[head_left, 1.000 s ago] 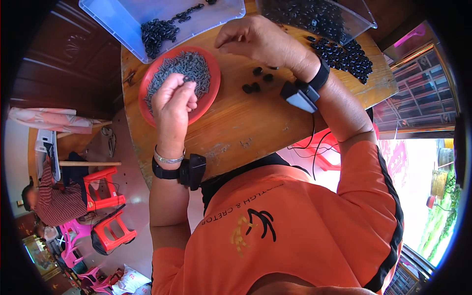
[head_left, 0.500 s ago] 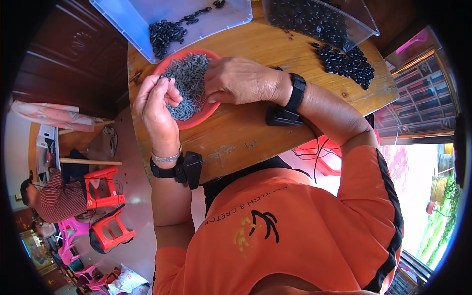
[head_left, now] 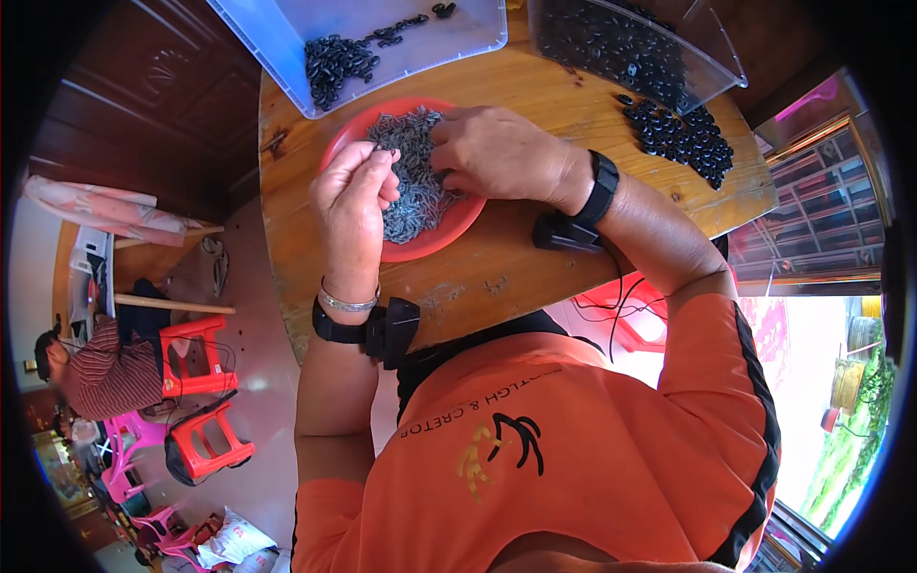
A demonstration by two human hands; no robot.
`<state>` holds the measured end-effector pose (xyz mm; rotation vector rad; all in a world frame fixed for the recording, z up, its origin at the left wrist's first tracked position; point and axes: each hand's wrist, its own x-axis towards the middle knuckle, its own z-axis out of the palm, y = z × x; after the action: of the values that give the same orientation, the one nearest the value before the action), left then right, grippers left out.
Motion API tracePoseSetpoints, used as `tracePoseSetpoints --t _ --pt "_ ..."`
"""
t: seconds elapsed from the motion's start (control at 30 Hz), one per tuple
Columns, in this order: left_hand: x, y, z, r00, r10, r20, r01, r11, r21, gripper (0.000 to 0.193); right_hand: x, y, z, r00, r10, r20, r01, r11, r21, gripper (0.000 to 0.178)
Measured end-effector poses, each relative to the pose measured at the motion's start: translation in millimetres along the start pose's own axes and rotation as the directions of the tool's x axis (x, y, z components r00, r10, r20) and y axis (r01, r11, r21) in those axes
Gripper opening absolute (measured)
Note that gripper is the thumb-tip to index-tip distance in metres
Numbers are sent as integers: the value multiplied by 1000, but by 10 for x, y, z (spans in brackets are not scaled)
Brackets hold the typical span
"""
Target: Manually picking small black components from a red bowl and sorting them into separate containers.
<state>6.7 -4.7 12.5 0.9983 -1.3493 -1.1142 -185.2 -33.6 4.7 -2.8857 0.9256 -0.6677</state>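
My left hand (head_left: 355, 196) is at the left side of a round orange-red bowl (head_left: 441, 246), its thumb and fingertips pinched on a small black piece (head_left: 384, 150). Grey screws (head_left: 413, 205), or similar thin metal pieces, fill the bowl. My right hand (head_left: 501, 158) reaches over the bowl's right side with its fingers curled down at the screws. Whatever those fingertips hold is hidden. Both wrists wear black straps with a dark device, and a bracelet circles the left wrist.
Past the bowl, a clear plastic bin (head_left: 430, 57) holds black pieces. Another clear bin (head_left: 669, 72) lies tilted at the far right, a pile of shiny black pieces (head_left: 683, 138) beside it on the wooden table (head_left: 516, 263). Red stools (head_left: 205, 439) and a seated person (head_left: 119, 372) are at left.
The whole view has shifted slightly, moving the table and bowl rightward. My left fingers have curled tighter and come a little nearer my right hand, which stays at the screws.
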Motion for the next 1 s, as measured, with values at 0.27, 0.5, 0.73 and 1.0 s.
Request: tracePoseSetpoints --t 0.27,0.5,0.73,1.0 --pt "9 -60 17 1000 -5 -19 5 1000 8 9 31 49 98 998 70 -4 -70 997 -20 10" --pt "-5 -23 19 1000 -27 15 27 999 32 9 31 85 -69 936 337 103 -317 681 660 14" --pt "-49 12 77 997 -45 61 40 995 92 18 17 88 -70 939 310 148 -307 563 767 15" --pt "-47 -2 77 993 -75 91 65 992 107 18 12 30 -88 940 314 135 -300 567 767 17"
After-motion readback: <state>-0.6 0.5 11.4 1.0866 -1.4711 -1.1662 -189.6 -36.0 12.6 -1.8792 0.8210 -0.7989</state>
